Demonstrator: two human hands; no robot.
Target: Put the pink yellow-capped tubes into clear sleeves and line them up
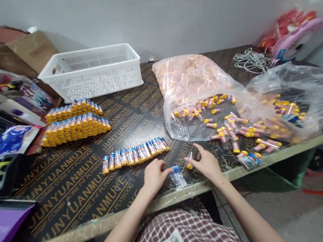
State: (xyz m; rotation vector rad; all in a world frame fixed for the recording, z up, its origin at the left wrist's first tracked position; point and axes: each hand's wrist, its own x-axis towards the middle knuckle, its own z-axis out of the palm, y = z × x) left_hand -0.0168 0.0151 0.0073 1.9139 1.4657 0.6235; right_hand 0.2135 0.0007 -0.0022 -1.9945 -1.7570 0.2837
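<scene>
My left hand (pixel 156 175) is at the table's front edge. Its fingers are loosely curved and apart, and the thumb tip touches the blue top of a small printed clear piece (pixel 178 178) lying flat. Across from it, my right hand (pixel 206 162) has thumb and forefinger spread around a small yellow-capped clear tube (pixel 190 161). The thumb overlaps the tube, while the forefinger stands away from it. Just beyond my left hand runs a row of labelled tubes (pixel 136 154) with blue tops and yellow caps. Stacked labelled tubes (pixel 75 126) lie farther left.
A white plastic crate (pixel 93 80) stands at the back. Right of centre, a large clear bag (pixel 194 75) spills pink-filled tubes (pixel 231 131). More printed pieces (pixel 248 161) lie near the right front edge. A tape dispenser (pixel 6 173), purple bin (pixel 2 225) and pink fan (pixel 297 43) flank the table.
</scene>
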